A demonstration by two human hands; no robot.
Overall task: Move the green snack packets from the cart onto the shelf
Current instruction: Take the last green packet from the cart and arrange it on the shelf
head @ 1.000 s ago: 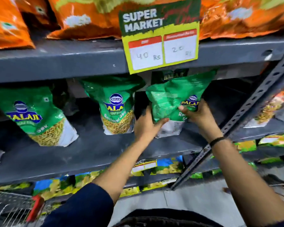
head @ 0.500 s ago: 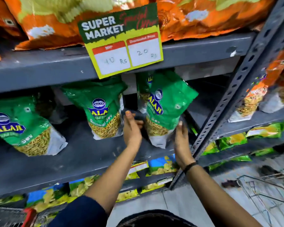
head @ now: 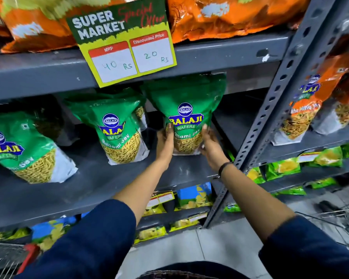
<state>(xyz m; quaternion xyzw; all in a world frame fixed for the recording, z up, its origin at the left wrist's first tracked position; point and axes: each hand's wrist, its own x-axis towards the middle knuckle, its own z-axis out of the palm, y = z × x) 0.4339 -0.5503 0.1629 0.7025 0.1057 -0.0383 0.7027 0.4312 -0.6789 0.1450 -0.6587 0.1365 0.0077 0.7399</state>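
Standing upright on the grey metal shelf (head: 93, 184), the green plastic snack packet (head: 186, 109) was gripped at its lower sides by the left hand (head: 165, 142) and the right hand (head: 211, 144), beside another green packet (head: 117, 125).

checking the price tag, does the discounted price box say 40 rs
No, on the price sign the discounted price box reads 20 Rs, while 40 Rs sits under MRP.
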